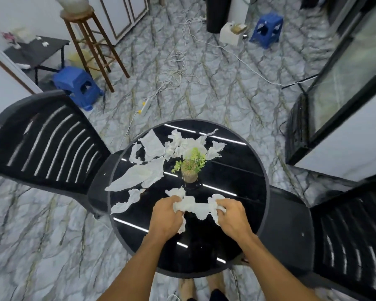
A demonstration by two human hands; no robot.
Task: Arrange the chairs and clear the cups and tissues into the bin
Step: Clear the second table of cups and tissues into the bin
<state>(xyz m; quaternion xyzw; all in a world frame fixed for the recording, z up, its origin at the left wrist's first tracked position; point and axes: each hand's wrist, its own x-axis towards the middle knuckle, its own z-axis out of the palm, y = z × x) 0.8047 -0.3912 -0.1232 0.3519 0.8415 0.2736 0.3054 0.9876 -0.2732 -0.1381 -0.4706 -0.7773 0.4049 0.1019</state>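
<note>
While the left hand (167,216) and right hand (232,216) both clutch crumpled tissue (193,206) above the round black table (237,170) on marbled floor (215,83), two black chairs (44,144) flank it. Two blue stools (78,85) stand beyond, and one plant (190,166) sits at table centre.

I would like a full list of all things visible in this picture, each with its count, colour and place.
Table: one, black, round, centre.
Loose tissues: several, white, on the table's far and left parts.
Held tissue: one, white, crumpled, between both hands.
Potted plant: one, green, table middle.
Chairs: two, black, slatted, left and right of the table.
Plastic stools: two, blue, on the floor, far left and far right.
Wooden stool: one, brown, tall, far left.
Power strip: one, white, on the floor beyond the table.
Left hand: grips the held tissue.
Right hand: grips its other end.
</note>
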